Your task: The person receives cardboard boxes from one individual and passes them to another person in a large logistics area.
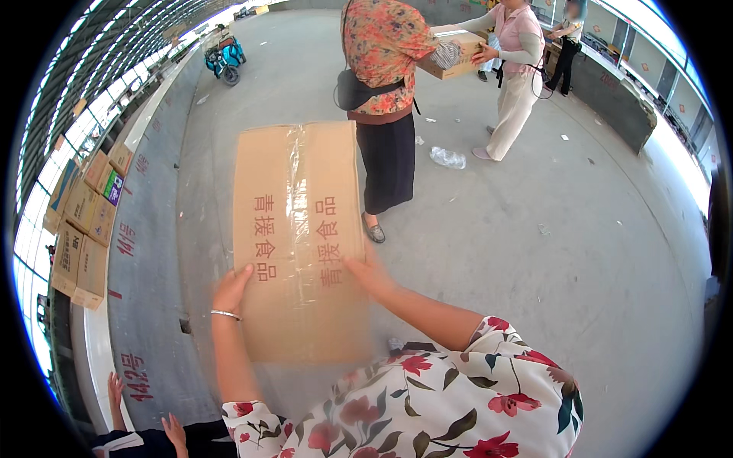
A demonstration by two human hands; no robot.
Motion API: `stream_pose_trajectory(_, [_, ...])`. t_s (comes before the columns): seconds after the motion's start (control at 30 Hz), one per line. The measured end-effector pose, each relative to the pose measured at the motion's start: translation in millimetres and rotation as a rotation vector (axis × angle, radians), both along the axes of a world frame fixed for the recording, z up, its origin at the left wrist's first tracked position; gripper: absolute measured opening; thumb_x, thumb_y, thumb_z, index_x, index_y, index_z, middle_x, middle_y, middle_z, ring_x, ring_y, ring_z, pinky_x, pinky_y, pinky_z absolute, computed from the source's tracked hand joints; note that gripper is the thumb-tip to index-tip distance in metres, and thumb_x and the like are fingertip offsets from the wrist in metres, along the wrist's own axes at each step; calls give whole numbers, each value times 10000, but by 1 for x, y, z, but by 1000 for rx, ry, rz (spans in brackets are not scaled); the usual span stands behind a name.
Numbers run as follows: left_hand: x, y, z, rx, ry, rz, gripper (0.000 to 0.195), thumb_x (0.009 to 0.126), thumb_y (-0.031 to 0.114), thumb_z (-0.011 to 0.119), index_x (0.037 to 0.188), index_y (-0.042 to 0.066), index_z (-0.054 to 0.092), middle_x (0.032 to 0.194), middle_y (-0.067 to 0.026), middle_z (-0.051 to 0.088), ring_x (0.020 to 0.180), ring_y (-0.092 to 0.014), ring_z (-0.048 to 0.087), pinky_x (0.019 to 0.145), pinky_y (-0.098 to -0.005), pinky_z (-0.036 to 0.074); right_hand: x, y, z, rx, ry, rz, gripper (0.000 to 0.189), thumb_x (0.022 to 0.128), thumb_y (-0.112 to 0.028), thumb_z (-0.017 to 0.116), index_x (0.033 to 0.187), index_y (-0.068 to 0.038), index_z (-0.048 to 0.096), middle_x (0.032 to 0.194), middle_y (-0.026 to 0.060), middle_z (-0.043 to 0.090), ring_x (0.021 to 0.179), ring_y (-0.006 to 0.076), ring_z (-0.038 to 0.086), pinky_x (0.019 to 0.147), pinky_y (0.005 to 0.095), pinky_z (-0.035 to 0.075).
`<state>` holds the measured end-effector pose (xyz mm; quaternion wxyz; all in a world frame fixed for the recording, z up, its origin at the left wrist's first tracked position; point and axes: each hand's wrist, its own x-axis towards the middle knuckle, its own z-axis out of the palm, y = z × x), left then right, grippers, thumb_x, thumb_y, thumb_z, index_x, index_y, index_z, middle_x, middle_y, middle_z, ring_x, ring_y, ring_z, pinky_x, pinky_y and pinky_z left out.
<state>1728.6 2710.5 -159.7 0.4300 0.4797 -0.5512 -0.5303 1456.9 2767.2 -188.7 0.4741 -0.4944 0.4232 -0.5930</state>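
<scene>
A large taped cardboard carton (pixel 300 229) is held out in front of my body, with red printed writing on its top face. My left hand (pixel 232 292), with a silver bracelet at the wrist, grips its left edge, thumb on top. On the right edge, my right hand (pixel 363 272) grips the carton and looks slightly blurred. Clear packing tape (pixel 298 189) runs lengthwise along the middle seam. The fingers under the carton are hidden. Just beyond it stands a person in a floral top (pixel 386 57), back turned to me.
Several cardboard boxes (pixel 86 200) are stacked on the ledge of the low wall (pixel 146 275) at left. Another person's hands (pixel 172 432) show at lower left. Farther off, two people hold a carton (pixel 458 54). Plastic wrap (pixel 448 157) litters the concrete floor; a blue three-wheeler (pixel 226 60) stands behind.
</scene>
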Motion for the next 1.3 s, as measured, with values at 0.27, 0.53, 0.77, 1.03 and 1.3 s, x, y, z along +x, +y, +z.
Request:
stream_pose_trajectory(0.27, [-99, -23, 43, -15, 96, -240, 368, 776, 189, 475, 1053, -45, 408, 985, -103, 502, 871, -170, 497, 742, -274, 396, -92, -7, 49, -64, -155, -186, 499, 755, -133, 479, 1183, 0, 261, 1023, 122, 468, 918, 167, 462, 757, 279, 390])
stream_pose_trajectory(0.53, [-161, -25, 67, -66, 20, -401, 413, 779, 197, 463, 1095, -48, 359, 1034, -117, 468, 925, -165, 468, 777, -269, 384, -154, 18, 64, 56, -267, -319, 442, 757, -137, 478, 1138, 10, 308, 997, 128, 476, 883, 186, 485, 732, 305, 417])
stream_pose_trajectory(0.77, [-179, -39, 70, 27, 92, -520, 432, 767, 183, 463, 1129, -24, 354, 1083, -106, 442, 969, -164, 434, 805, -267, 351, -159, 33, 71, 27, -323, -361, 374, 762, -149, 477, 1077, 21, 372, 965, 129, 494, 854, 184, 504, 721, 291, 429])
stream_pose_trajectory(1.03, [-193, -47, 55, -33, 171, -627, 413, 775, 175, 442, 1129, -21, 360, 1093, -98, 441, 1000, -164, 412, 840, -273, 315, -181, 29, 72, 120, -235, -435, 384, 759, -124, 466, 1087, 42, 353, 988, 152, 479, 872, 207, 496, 727, 310, 426])
stream_pose_trajectory(1.3, [-198, -64, 60, -20, 129, -644, 437, 792, 203, 445, 1142, -28, 325, 1079, -100, 444, 973, -152, 434, 811, -260, 353, -180, 22, 89, 179, -256, -474, 347, 757, -119, 466, 1053, 46, 391, 953, 142, 501, 835, 202, 513, 717, 307, 430])
